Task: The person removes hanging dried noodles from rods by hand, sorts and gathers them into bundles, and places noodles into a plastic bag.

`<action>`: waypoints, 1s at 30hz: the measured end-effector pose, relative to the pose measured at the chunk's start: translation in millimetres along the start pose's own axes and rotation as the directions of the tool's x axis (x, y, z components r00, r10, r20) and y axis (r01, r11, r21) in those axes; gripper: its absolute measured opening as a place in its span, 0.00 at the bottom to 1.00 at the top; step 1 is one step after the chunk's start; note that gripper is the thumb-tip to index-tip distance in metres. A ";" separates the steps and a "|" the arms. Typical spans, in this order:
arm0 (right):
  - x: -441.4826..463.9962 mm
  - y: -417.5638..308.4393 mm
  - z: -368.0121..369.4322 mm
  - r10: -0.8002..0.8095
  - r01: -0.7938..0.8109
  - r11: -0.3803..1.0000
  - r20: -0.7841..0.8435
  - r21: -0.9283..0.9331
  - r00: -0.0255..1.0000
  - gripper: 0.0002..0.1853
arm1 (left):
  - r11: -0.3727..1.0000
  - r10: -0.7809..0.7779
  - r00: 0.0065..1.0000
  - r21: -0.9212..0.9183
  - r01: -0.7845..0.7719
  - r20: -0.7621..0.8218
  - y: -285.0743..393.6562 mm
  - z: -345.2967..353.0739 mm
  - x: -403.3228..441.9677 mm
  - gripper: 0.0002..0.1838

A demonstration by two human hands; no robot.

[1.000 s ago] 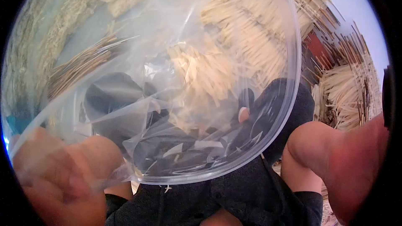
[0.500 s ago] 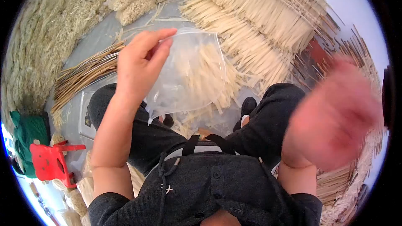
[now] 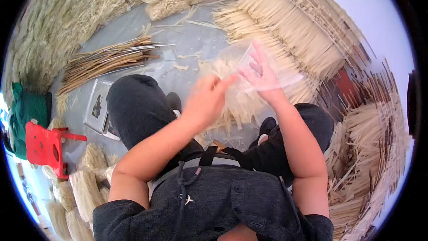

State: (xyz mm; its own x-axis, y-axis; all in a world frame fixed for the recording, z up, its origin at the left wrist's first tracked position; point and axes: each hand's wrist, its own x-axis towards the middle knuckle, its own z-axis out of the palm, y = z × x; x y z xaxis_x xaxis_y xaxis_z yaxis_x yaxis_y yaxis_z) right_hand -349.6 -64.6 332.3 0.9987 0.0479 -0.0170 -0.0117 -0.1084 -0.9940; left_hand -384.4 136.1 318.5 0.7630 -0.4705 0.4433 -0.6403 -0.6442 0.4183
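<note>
A clear plastic bag (image 3: 292, 79) is held up in front of my knees, over a pile of pale dried strips (image 3: 232, 107) on the floor. My right hand (image 3: 262, 73) is inside the bag, its fingers apart behind the film. At the bag's mouth, my left hand (image 3: 207, 100) is closed, with thumb and forefinger at the edge; motion blurs it somewhat. Nothing but the bag shows at either hand.
Pale strips on sticks (image 3: 285, 22) are stacked at the upper right. Loose sticks (image 3: 107, 60) lie left of centre, near a metal scale (image 3: 96, 107). A red chair (image 3: 47, 149) and filled bags (image 3: 87, 187) stand at lower left. More strips (image 3: 356, 151) lie at right.
My right hand has come in from the right and entered the bag. The bag and my left hand have shifted, the bag moving rightward. The view has also turned slightly.
</note>
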 end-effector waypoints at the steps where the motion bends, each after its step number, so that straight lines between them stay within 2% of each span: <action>1: 4.1 7.3 -4.1 -0.001 0.001 1.000 0.006 -0.003 1.000 0.44 | 0.996 0.014 0.985 0.088 0.001 -0.170 -14.4 2.5 4.0 0.16; 3: 17.2 28.8 -13.6 -0.280 0.295 0.933 0.101 -0.207 0.955 0.42 | 0.998 -0.062 0.966 -0.025 0.057 -0.253 -42.9 -3.0 15.4 0.13; 4: 18.6 24.5 -12.8 -0.282 0.299 0.931 0.108 -0.209 0.953 0.42 | 0.982 -0.173 0.935 -0.125 0.140 -0.311 -52.4 -10.4 23.8 0.10; 5: 16.9 18.7 -12.1 -0.208 0.274 0.788 0.179 -0.551 0.961 0.40 | 0.950 -0.284 0.891 -0.227 0.212 -0.353 -60.8 -19.4 32.5 0.07; 6: 27.6 16.4 -5.9 -0.111 0.233 0.525 0.206 -0.819 0.972 0.38 | 0.959 -0.261 0.879 -0.211 0.189 -0.399 -87.8 -29.6 49.2 0.06; 7: 33.5 19.7 -2.9 -0.112 0.238 0.523 0.210 -0.819 0.971 0.38 | 0.967 -0.241 0.860 -0.186 0.174 -0.450 -102.8 -40.9 58.6 0.06; 9: 59.0 29.2 10.8 -0.113 0.398 0.558 0.409 -0.728 0.906 0.36 | 0.940 -0.320 0.844 -0.251 0.229 -0.429 -134.4 -60.7 72.7 0.07; 11: 76.8 -3.8 40.4 -0.245 0.379 0.720 0.299 -0.581 0.922 0.38 | 0.978 -0.206 0.810 -0.092 0.186 -0.549 -148.5 -94.1 82.7 0.08; 13: 87.6 -50.3 69.8 -0.300 0.335 0.917 0.178 -0.217 0.937 0.41 | 0.976 -0.208 0.798 -0.172 0.133 -0.565 -120.2 -145.6 88.0 0.09; 14: 88.4 -64.1 78.7 -0.300 0.336 0.920 0.189 -0.202 0.935 0.41 | 0.976 -0.212 0.798 -0.160 0.147 -0.565 -97.8 -167.7 86.4 0.09; 16: 93.3 -83.1 92.3 -0.411 0.346 0.903 0.278 0.255 0.868 0.43 | 0.991 -0.096 0.870 -0.128 0.039 -0.483 -55.4 -196.1 71.2 0.09; 17: 101.0 -82.2 96.1 -0.426 0.357 0.895 0.281 0.266 0.860 0.43 | 0.993 -0.086 0.867 -0.110 0.037 -0.490 -51.8 -195.6 65.6 0.09; 19: 115.1 -60.6 108.3 -0.382 0.298 0.917 0.377 0.264 0.844 0.44 | 0.961 -0.140 0.968 -0.263 0.083 -0.207 -63.6 -183.0 56.6 0.10; 20: 122.9 -46.7 112.3 -0.383 0.295 0.916 0.378 0.270 0.843 0.44 | 0.962 -0.143 0.990 -0.236 0.135 -0.017 -82.4 -172.7 54.8 0.10; 21: 127.9 -30.5 109.3 -0.305 0.176 0.935 0.442 0.308 0.844 0.43 | 0.961 -0.155 0.973 -0.203 0.188 0.169 -101.8 -158.5 51.0 0.11; 22: 131.5 -12.8 108.6 -0.226 0.052 0.941 0.510 0.333 0.830 0.43 | 0.897 -0.257 0.896 -0.257 0.361 0.362 -121.4 -142.4 46.9 0.12; 23: 134.6 8.3 110.1 -0.159 -0.166 0.866 0.575 0.472 0.803 0.41 | 0.808 -0.319 0.776 -0.273 0.523 0.544 -142.5 -126.6 46.2 0.12; 24: 136.5 23.6 113.3 -0.109 -0.377 0.733 0.645 0.566 0.756 0.39 | 0.787 -0.339 0.700 -0.218 0.577 0.629 -164.6 -108.5 42.6 0.13; 25: 137.7 28.0 119.6 -0.111 -0.381 0.735 0.653 0.561 0.749 0.39 | 0.764 -0.355 0.612 -0.158 0.626 0.707 -178.8 -96.1 42.2 0.13; 27: 145.3 35.7 131.4 0.155 -0.497 0.630 0.530 0.597 0.834 0.30 | 0.753 -0.272 0.518 -0.156 0.639 0.811 -200.8 -79.3 48.6 0.13; 28: 157.7 59.2 136.6 0.168 -0.510 0.624 0.536 0.592 0.827 0.30 | 0.798 -0.198 0.477 -0.142 0.585 0.856 -193.5 -83.0 64.9 0.14; 29: 174.8 94.5 140.7 0.245 -0.479 0.712 0.458 0.513 0.855 0.24 | 0.790 -0.200 0.472 -0.144 0.596 0.858 -202.0 -81.0 75.2 0.14; 30: 188.7 117.7 140.1 0.305 -0.450 0.788 0.368 0.420 0.879 0.19 | 0.872 -0.064 0.538 -0.215 0.440 0.840 -215.9 -78.4 87.2 0.14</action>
State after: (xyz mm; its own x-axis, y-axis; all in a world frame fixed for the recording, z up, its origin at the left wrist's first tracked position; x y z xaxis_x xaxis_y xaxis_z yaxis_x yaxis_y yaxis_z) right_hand -169.4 70.8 197.0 0.8556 0.3741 -0.3577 -0.4790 0.3104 -0.8211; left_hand -186.6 281.5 329.0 0.5262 -0.7187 -0.4545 -0.2420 -0.6389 0.7302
